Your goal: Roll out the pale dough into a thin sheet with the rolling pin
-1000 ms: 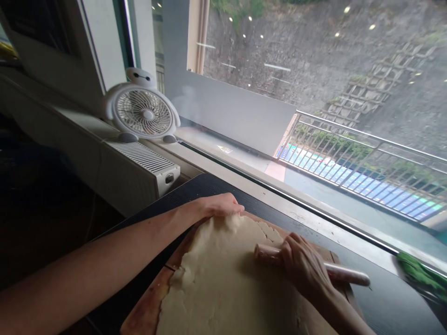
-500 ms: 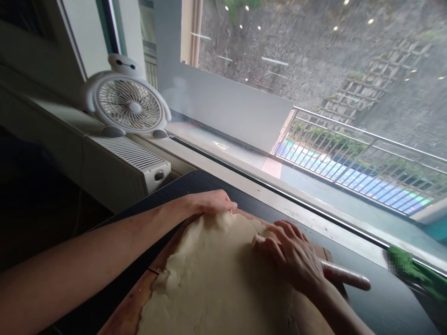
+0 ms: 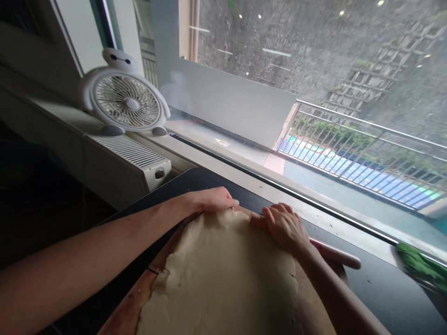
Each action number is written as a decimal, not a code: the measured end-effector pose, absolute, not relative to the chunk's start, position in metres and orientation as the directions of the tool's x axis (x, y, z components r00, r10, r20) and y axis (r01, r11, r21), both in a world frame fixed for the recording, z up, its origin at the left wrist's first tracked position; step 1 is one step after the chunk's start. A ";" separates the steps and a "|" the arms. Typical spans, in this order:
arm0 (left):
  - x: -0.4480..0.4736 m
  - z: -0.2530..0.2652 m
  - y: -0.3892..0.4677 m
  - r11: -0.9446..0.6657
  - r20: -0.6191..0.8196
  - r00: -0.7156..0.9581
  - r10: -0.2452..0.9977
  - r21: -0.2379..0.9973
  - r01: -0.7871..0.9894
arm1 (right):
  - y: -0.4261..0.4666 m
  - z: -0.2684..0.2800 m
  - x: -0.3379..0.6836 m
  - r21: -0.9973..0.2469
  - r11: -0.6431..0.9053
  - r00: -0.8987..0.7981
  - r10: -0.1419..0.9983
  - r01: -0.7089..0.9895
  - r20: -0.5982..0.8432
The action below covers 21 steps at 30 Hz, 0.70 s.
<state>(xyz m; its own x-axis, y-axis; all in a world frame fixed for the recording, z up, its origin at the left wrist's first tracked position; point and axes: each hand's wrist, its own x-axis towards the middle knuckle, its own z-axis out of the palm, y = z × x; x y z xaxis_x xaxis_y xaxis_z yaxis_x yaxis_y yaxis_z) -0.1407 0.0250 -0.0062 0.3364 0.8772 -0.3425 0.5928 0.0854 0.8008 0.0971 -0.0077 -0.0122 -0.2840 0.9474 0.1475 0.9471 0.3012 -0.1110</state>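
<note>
A wide sheet of pale dough (image 3: 223, 274) lies flattened on a wooden board (image 3: 122, 316) on a dark table. My left hand (image 3: 209, 200) rests on the dough's far left edge, fingers curled over it. My right hand (image 3: 284, 225) presses flat on top of a wooden rolling pin (image 3: 337, 255) at the dough's far edge; the pin's right end sticks out past my wrist, its left end shows just beyond my fingers.
A small white desk fan (image 3: 125, 100) stands on a radiator (image 3: 129, 158) at the back left. The window sill (image 3: 314, 209) runs along the table's far side. Green leaves (image 3: 422, 267) lie at the right edge. The dark table (image 3: 384, 288) shows right of the board.
My right hand has rolled the pin away from me, from the dough's middle right to its far edge. My left hand has stayed on the dough's far left edge.
</note>
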 end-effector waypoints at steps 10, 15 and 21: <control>-0.142 -0.009 0.022 0.061 -0.305 0.334 0.892 0.813 0.580 | -0.028 -0.014 0.103 -0.106 0.346 -0.329 0.932 0.932 0.149; -0.140 -0.008 0.021 0.077 -0.321 0.329 0.888 0.809 0.583 | 0.004 -0.012 0.114 -0.030 0.292 -0.290 0.955 0.956 0.065; -0.141 -0.004 0.020 0.082 -0.318 0.328 0.889 0.817 0.570 | -0.016 -0.020 0.108 -0.027 0.292 -0.286 0.948 0.956 0.139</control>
